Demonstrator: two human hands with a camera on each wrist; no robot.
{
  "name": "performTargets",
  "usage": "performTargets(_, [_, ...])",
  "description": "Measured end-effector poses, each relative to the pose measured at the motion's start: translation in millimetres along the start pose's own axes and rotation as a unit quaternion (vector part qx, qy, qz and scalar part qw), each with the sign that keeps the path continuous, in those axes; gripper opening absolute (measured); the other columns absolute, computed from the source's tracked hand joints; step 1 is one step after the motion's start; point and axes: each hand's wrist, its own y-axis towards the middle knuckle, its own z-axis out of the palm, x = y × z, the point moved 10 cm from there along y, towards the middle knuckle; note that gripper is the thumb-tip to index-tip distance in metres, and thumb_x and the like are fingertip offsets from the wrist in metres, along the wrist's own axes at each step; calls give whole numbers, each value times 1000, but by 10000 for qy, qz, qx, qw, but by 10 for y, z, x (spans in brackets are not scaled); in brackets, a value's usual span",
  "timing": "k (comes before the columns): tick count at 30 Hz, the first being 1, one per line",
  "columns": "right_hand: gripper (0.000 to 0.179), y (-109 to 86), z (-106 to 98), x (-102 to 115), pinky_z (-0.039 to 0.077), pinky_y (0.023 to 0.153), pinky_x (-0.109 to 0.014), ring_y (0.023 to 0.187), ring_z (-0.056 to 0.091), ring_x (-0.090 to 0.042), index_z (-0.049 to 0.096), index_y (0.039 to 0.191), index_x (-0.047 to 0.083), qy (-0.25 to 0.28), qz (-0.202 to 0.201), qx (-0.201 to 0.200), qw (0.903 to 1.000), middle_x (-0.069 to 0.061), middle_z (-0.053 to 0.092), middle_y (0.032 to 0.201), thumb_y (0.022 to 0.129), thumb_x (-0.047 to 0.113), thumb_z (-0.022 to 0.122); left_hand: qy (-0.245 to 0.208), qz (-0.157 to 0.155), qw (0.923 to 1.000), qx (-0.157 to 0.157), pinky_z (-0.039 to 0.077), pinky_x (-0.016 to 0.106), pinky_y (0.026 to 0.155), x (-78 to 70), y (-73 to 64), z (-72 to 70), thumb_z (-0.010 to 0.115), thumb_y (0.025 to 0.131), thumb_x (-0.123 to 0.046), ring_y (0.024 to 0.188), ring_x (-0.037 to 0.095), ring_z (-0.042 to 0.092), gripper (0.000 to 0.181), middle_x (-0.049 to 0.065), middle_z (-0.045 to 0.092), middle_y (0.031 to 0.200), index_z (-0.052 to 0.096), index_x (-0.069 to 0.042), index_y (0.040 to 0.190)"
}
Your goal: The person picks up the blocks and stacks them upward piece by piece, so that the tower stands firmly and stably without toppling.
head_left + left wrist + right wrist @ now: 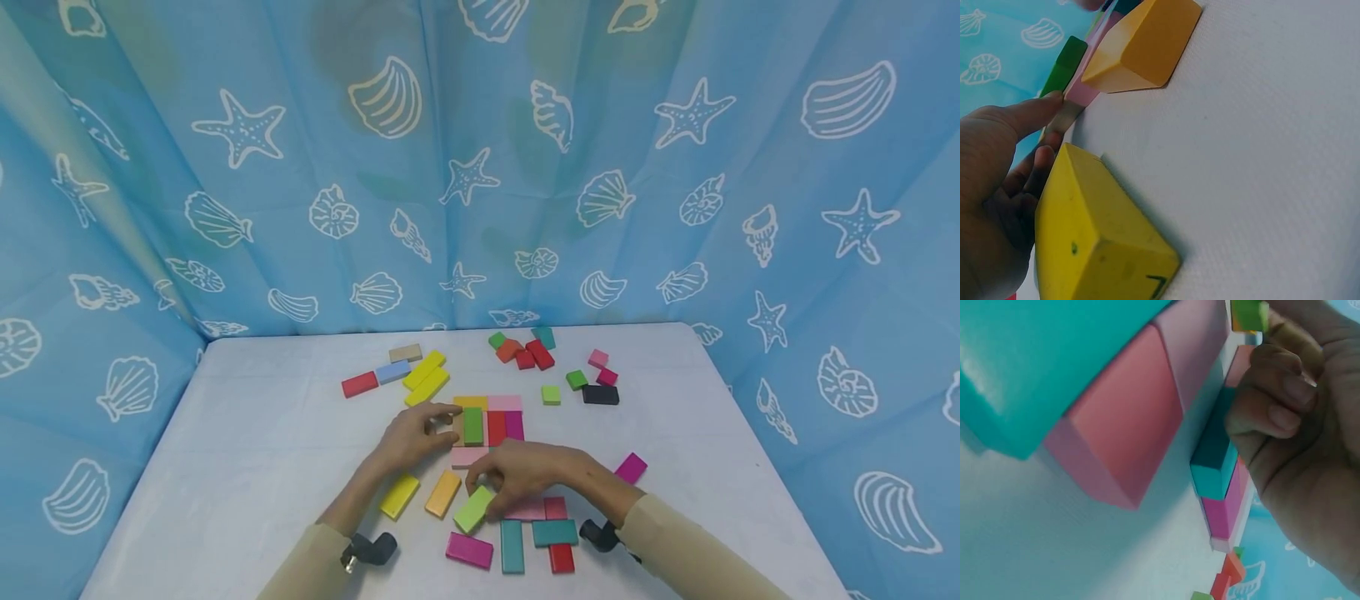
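Note:
My right hand pinches a light green block at its fingertips, in front of a flat stack of coloured blocks. In the right wrist view the other fingers of the right hand are curled, and the green block shows at the top edge. My left hand rests its fingertips at the left side of the stack, by a tan block. A green block lies on top there, beside red and magenta ones. The left thumb touches near this green block.
Close to the left forearm lie a yellow block and an orange block. Magenta, teal and red blocks lie at the front. Several loose blocks, including a black one, are spread behind the stack.

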Motion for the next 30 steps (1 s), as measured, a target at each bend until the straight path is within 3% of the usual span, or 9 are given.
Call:
performTargets(6, [32,-43,-91,31,51,69,-21,86,57,-6,66,111,39,446,-366,-28,9983,13,60,93,84,33,82,-27,-21,10000,-2,47,30,74,-5,2,3,77,89,-34,85,15,55,43,-9,68,108,67,-27,131])
performTargets(9, [30,-67,-108,-1,54,67,-25,81,62,-11,65,110,34,1118,-346,98,9931,12,66,98,85,29,81,-19,-47,10000,3,47,30,73,8,8,12,77,89,-35,85,14,55,43,-9,68,108,68,-28,131])
performTargets(14, [32,-107,-132,-39,54,59,-26,70,66,-28,62,116,21,2462,-609,390,9665,-4,75,99,88,23,77,13,-5,10000,-12,47,30,73,7,7,7,77,90,-36,84,14,55,42,-10,68,107,68,-28,130])
performTargets(18, [36,-139,-200,-88,58,66,-31,78,68,-29,60,121,13,3127,-862,479,9447,-12,74,106,90,21,75,16,7,10000,-25,46,30,73,11,-2,8,77,90,-36,84,13,55,43,-9,68,108,67,-29,131])
performTargets(21, [41,-162,-279,-145,59,74,-35,84,67,-29,59,129,5,3325,-1005,355,9371,-13,72,110,92,18,71,53,22,10000,-31,46,29,73,15,-5,12,77,90,-36,84,13,55,43,-9,68,109,67,-29,131])
performTargets(25, [44,-191,-412,-233,58,79,-37,88,65,-31,57,135,-1,3414,-1032,-25,9342,-15,67,109,96,19,65,96,97,9999,-29,46,29,72,7,-4,7,76,90,-36,83,12,55,43,-9,67,109,67,-29,132])
performTargets(30, [44,-211,-595,-449,58,83,-39,99,65,-26,63,134,12,3097,-522,-750,9464,-8,65,120,94,30,68,75,157,9998,1,46,29,73,-5,-2,-5,76,91,-36,84,12,55,43,-9,68,110,67,-29,132])
